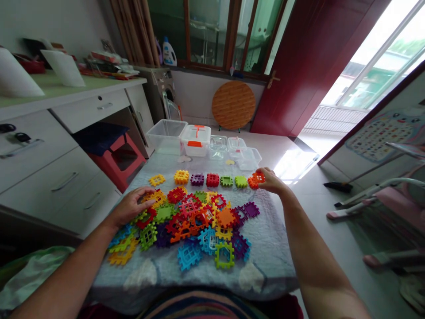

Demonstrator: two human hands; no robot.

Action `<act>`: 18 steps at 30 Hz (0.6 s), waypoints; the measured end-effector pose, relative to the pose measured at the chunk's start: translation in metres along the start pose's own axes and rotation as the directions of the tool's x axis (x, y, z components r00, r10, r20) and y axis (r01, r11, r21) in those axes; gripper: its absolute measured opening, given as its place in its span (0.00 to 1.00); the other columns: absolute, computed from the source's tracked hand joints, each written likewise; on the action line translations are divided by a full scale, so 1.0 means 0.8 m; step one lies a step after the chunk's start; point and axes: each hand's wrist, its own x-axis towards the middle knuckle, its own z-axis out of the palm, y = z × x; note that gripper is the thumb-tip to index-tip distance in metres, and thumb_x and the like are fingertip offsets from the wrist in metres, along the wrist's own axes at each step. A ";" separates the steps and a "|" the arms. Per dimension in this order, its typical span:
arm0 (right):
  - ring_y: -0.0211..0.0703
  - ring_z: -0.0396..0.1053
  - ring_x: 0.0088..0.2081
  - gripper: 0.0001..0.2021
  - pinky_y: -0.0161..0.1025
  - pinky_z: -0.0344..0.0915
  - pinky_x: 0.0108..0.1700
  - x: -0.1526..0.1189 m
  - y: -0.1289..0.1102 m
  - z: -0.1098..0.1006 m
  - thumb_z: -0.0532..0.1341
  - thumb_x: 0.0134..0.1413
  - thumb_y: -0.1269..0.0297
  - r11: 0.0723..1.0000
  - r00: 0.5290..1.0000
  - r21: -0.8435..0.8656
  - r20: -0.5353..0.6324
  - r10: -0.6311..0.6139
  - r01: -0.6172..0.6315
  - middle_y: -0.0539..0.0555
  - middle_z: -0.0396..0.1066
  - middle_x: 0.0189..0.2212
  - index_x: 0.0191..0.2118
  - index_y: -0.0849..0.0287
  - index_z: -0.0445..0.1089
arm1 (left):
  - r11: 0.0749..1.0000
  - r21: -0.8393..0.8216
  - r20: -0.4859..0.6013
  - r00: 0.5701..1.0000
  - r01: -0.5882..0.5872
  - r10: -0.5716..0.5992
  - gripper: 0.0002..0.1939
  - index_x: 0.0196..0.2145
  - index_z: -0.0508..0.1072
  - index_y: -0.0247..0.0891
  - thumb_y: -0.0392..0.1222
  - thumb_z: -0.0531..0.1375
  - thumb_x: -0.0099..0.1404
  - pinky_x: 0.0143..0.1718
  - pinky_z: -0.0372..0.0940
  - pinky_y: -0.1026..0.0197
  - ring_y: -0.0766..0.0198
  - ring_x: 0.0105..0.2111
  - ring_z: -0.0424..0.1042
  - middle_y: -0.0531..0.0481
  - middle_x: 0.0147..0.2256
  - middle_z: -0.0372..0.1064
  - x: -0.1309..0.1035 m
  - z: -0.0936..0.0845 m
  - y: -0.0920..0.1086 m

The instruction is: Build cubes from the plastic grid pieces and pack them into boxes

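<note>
Coloured plastic square tiles lie in a heap [187,219] on the cloth-covered table [265,239]. Behind the heap runs a row of pieces: a yellow tile [157,179], a yellow block [181,177], a purple block [197,179], a red block [213,180], a green piece [226,180] and a lime piece [241,181]. At the row's right end, my right hand [270,180] has its fingers closed on an orange piece [255,180]. My left hand [133,206] rests at the heap's left edge, fingers apart, beside a yellow-orange tile [158,197].
Clear plastic boxes stand along the table's back: a large open one [166,135], one with orange latches [195,141] and several smaller ones [218,146]. A red stool [121,159] is left of the table. Pink chair legs [352,208] are at the right.
</note>
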 end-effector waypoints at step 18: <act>0.53 0.68 0.47 0.25 0.45 0.63 0.50 0.025 0.003 0.028 0.63 0.40 0.71 0.992 0.980 -0.111 0.194 -0.030 0.052 0.60 0.70 0.47 0.50 0.60 0.69 | 1.000 -0.008 -0.021 1.000 0.001 -0.001 0.32 0.41 0.76 0.41 0.70 0.61 0.50 0.57 0.63 0.50 0.47 0.49 0.72 0.44 0.47 0.74 0.000 -0.001 0.006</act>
